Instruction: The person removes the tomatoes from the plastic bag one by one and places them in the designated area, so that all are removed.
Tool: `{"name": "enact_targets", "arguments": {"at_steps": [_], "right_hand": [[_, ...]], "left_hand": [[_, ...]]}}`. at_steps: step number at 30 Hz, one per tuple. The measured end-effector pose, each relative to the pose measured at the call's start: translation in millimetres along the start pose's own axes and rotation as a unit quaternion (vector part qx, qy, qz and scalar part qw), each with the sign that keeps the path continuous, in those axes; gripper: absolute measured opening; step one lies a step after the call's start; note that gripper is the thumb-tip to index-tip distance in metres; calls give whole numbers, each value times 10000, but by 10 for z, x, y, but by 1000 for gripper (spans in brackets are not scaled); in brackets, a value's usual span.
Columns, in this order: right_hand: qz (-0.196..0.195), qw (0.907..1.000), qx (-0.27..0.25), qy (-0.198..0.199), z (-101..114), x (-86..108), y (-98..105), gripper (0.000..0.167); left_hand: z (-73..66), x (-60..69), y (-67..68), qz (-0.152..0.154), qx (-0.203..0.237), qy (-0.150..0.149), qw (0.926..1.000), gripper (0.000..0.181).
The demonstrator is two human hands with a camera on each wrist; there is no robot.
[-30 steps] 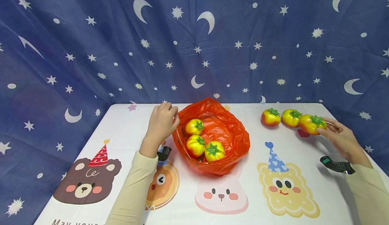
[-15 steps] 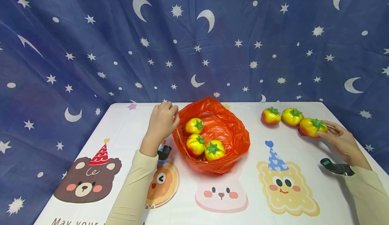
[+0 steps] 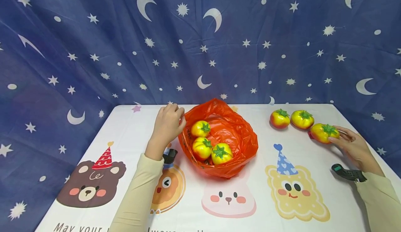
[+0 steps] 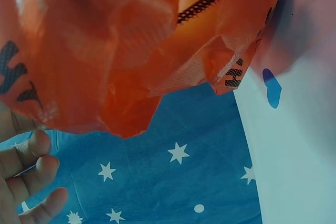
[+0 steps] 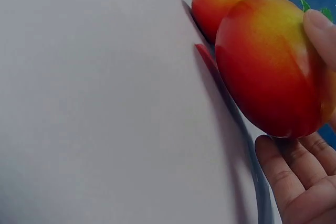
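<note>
An uncovered red plastic bag (image 3: 232,134) stands with its mouth spread, three yellow-red tomatoes (image 3: 221,153) inside on its left and front. At the bag's left rim my left hand (image 3: 167,124) pinches the plastic; in the left wrist view the other fingers (image 4: 44,169) are curled beside the red film (image 4: 131,51). On the right, my right hand (image 3: 355,146) grips a tomato (image 3: 322,133), thumb on its near side. The right wrist view has that tomato (image 5: 268,66) between the thumb and the fingers (image 5: 283,166) beneath it.
Two more tomatoes, one at the back right (image 3: 280,119) and one beside it (image 3: 302,119), lie left of the held one. The white printed tablecloth (image 3: 247,211) covers the table, and a blue starry curtain (image 3: 188,26) hangs behind its back edge.
The right hand and its tomato have shifted slightly to the right and toward the front edge, away from the neighbouring tomato. The left hand and bag have stayed put.
</note>
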State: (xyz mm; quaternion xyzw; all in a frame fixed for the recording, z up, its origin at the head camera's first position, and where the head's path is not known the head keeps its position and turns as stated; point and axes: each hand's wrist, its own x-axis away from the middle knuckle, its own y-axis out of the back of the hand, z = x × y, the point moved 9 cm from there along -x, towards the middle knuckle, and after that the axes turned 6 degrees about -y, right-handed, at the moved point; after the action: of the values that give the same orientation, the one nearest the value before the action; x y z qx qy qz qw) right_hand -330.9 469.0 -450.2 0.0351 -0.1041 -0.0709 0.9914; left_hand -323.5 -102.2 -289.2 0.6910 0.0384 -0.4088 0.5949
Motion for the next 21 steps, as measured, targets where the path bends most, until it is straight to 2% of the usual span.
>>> {"name": "enact_targets", "arguments": {"at_steps": [6,13,21], "right_hand": [[-37,10000,-51,-70,-36,-3,25,41],[-169,9996,1,-225,-98,-20,45,45],[-252,9994,-204,-118,-92,-32,26,46]], "left_hand": [[-5,-2,15,-95,-13,-50,9999,7],[4,1,2,6,-16,-3,10000,7],[13,4,-14,81,-28,34,10000,9]]}}
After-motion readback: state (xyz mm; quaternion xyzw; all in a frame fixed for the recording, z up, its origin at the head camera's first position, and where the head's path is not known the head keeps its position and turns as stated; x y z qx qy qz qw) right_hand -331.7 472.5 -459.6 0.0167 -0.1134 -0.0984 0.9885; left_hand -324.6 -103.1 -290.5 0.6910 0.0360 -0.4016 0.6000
